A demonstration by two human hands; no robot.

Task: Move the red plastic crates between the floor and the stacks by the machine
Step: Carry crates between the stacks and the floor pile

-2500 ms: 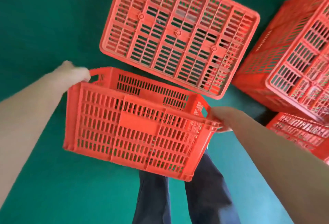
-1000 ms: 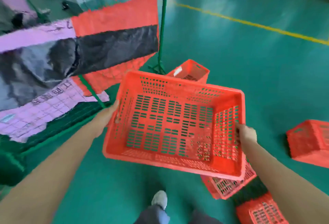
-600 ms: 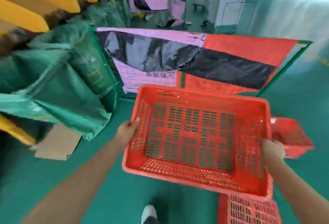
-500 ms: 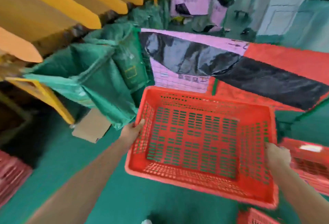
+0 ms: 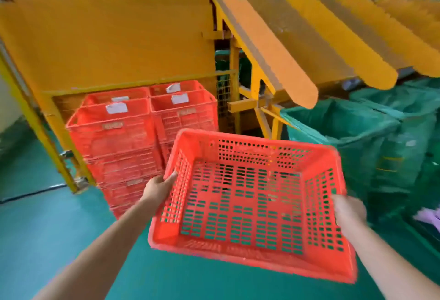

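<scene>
I carry an empty red plastic crate upright in front of me, above the green floor. My left hand grips its left rim, the fingers hooked over the edge. My right hand grips the right rim. Ahead on the left stand stacks of red crates, several high, with white labels on the top ones, close against the yellow machine.
Yellow chutes slope down from the machine over green bag-lined bins on the right. A yellow frame post stands left of the stacks. Green floor lies open at the left.
The view has swung left from the tarp-covered rack to the machine and the crate stacks. The crate stays in both hands, held the same way.
</scene>
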